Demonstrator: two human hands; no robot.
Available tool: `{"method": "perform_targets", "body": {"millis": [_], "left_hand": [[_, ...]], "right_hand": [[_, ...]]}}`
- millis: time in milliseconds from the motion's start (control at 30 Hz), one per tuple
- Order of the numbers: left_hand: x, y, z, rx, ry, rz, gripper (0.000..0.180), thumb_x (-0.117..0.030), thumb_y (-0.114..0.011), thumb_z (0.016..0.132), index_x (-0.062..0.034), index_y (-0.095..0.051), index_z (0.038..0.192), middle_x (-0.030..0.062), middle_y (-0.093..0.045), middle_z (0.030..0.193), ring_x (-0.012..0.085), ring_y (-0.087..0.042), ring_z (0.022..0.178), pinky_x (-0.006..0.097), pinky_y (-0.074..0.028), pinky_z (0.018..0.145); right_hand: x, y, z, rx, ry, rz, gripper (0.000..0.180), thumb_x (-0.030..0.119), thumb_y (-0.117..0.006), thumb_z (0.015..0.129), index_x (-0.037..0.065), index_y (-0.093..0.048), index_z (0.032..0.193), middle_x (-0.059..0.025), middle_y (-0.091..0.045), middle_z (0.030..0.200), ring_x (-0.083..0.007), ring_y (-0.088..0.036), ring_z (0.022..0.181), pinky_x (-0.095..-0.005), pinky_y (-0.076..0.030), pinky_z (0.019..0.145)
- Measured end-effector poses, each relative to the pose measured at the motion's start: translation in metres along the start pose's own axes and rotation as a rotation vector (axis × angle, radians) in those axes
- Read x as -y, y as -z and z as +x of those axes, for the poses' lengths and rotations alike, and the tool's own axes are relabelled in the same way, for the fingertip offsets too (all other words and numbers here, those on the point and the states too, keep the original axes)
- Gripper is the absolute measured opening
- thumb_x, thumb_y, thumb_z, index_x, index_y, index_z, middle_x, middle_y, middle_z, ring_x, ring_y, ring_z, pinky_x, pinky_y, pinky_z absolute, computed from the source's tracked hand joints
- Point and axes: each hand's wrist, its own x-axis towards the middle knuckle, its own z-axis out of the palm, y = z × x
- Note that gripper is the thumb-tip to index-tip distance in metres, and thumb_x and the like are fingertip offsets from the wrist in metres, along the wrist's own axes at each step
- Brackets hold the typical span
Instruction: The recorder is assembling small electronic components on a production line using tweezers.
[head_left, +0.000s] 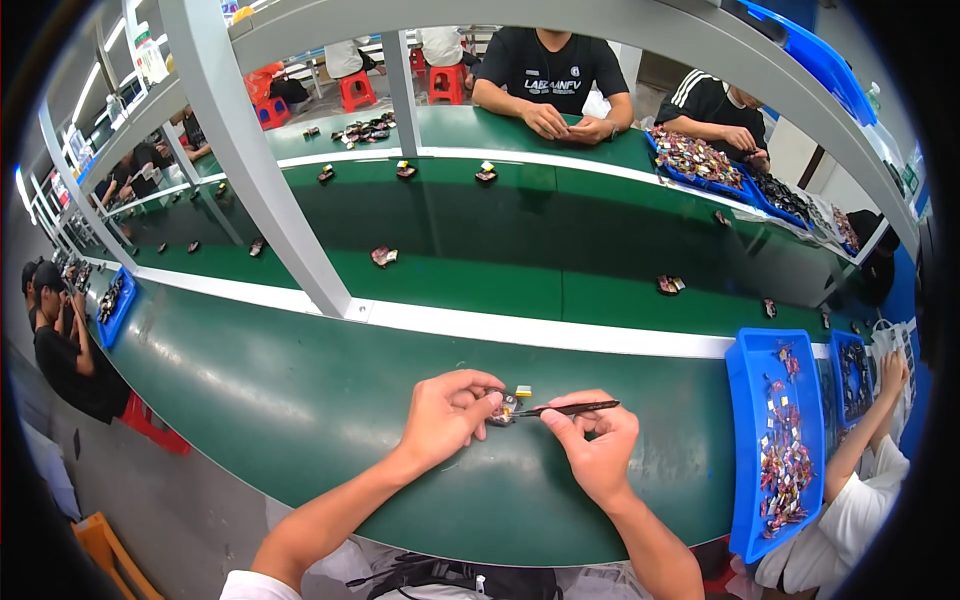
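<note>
Over the green tabletop (330,400), the fingers of my left hand (447,412) are closed around a small dark electronic assembly (502,409). A little yellow-and-white piece (524,391) sticks up at its far side. My right hand (603,445) pinches dark tweezers (582,407) like a pen, pointing left. Their tips reach the assembly beside my left thumb; whether they grip a part of it is too small to tell. My left fingers partly cover the assembly.
To the right stands a blue tray (742,440) of small colourful parts, with another blue tray (850,375) beyond. Past a white rail (480,328), a green conveyor belt (480,225) carries several assemblies. A grey post (255,150) rises at left. Co-workers sit across and at both sides.
</note>
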Motion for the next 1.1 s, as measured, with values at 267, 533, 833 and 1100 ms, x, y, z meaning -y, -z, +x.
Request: {"method": "perform_targets", "body": {"millis": [267,533,833,1100], "left_hand": [[0.002,-0.006,-0.004,-0.026,-0.083,-0.082,0.016,0.002,-0.069,0.09,0.0061,-0.07,0.105,0.0083,-0.068,0.087,0.0082,-0.064,0.06,0.022,-0.049,0.049],[0.002,-0.009,-0.007,-0.039,-0.124,-0.057,0.015,0.003,-0.069,0.09,0.0053,-0.07,0.105,0.0078,-0.066,0.088,0.0085,-0.063,0.06,0.022,-0.049,0.049],[0.002,-0.01,-0.007,-0.039,-0.116,-0.06,0.015,0.001,-0.068,0.091,0.0043,-0.07,0.105,0.0076,-0.066,0.088,0.0086,-0.063,0.059,0.023,-0.049,0.049],[0.0,-0.012,-0.009,0.039,-0.137,-0.043,0.017,0.0,-0.066,0.094,0.0059,-0.068,0.111,0.0101,-0.069,0.09,0.0099,-0.065,0.06,0.021,-0.048,0.047]], "right_hand": [[-0.007,-0.002,-0.002,-0.016,-0.033,-0.055,0.012,-0.004,-0.077,0.084,-0.004,-0.07,0.092,-0.0022,-0.068,0.075,0.0002,-0.049,0.052,-0.0166,-0.035,0.047],[-0.008,-0.004,-0.004,-0.055,0.066,-0.179,0.01,0.001,-0.08,0.083,-0.002,-0.074,0.09,0.0052,-0.056,0.053,0.0007,-0.04,0.043,-0.0192,-0.026,0.044],[-0.001,0.001,-0.004,0.02,-0.014,-0.187,0.012,-0.005,-0.078,0.083,-0.005,-0.07,0.092,-0.0029,-0.069,0.078,0.0001,-0.049,0.052,-0.0166,-0.035,0.047],[0.005,0.005,0.003,0.017,-0.258,0.164,0.011,-0.003,-0.074,0.088,-0.007,-0.069,0.096,-0.0059,-0.069,0.079,-0.0052,-0.061,0.065,-0.0191,-0.046,0.055]]}}
